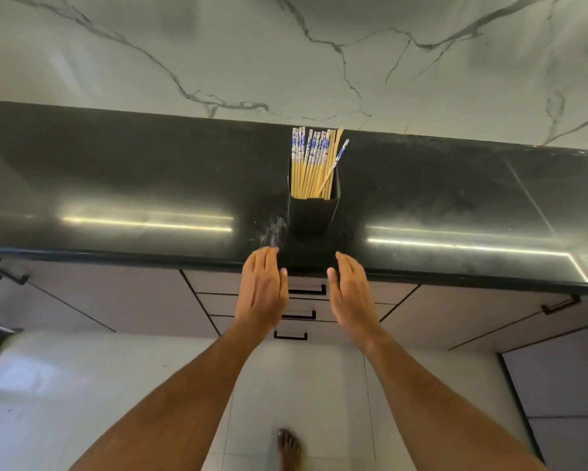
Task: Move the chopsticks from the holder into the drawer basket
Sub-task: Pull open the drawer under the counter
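Observation:
A black rectangular holder stands on the black countertop, near its front edge. Several bamboo chopsticks with blue-and-white patterned tops stick up out of it; one leans to the right. My left hand and my right hand hover side by side over the counter's front edge, just short of the holder, fingers straight, palms turned toward each other, holding nothing. Below and between them is a stack of three shut drawers with black handles. No drawer basket is visible.
A marble-patterned wall rises behind the counter. Cabinet doors with black handles flank the drawers on both sides. A pale tiled floor lies below, with a bare foot on it.

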Available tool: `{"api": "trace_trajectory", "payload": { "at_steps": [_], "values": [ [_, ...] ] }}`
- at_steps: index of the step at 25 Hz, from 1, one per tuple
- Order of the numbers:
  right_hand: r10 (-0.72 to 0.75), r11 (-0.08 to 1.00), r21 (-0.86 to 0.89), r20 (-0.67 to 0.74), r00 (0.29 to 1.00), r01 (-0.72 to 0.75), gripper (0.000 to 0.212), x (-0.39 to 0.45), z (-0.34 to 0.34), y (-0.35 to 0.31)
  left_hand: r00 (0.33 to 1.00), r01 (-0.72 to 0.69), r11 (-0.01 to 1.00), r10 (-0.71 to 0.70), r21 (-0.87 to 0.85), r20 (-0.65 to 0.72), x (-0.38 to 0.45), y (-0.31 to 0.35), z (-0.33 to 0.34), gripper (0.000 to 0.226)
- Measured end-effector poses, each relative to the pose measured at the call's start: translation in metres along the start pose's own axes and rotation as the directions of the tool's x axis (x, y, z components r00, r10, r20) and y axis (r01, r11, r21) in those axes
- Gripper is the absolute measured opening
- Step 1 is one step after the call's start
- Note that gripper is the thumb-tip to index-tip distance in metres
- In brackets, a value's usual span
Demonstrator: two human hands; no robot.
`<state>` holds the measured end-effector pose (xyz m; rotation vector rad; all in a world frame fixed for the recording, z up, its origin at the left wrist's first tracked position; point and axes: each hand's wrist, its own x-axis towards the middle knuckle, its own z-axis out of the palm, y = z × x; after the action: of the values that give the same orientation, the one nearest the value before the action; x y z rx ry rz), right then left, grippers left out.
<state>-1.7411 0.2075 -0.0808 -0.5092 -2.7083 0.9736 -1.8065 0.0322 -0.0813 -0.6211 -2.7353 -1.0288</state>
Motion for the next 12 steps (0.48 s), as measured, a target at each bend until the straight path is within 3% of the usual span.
{"api": "trace_trajectory", "payload": {
  "at_steps": [4,10,12],
  "values": [
    [-0.049,0.988,-0.137,0.167,0.985,0.072,0.044,-0.033,0.022,0.020,0.976,-0.130,0.977,0.095,0.171,0.197,-0.039,-0.024,0.022,0.038],
    [-0.078,0.929,-0.309,0.374,0.924,0.203,0.040,-0.005,0.062,0.049,0.929,-0.165,0.945,0.053,0.281,0.366,-0.039,-0.056,0.088,0.045],
    [-0.055,0.886,-0.397,0.425,0.903,0.241,0.046,0.009,0.079,0.052,0.907,-0.102,0.945,-0.040,0.312,0.420,-0.027,-0.065,0.110,0.053]
  ]
}}
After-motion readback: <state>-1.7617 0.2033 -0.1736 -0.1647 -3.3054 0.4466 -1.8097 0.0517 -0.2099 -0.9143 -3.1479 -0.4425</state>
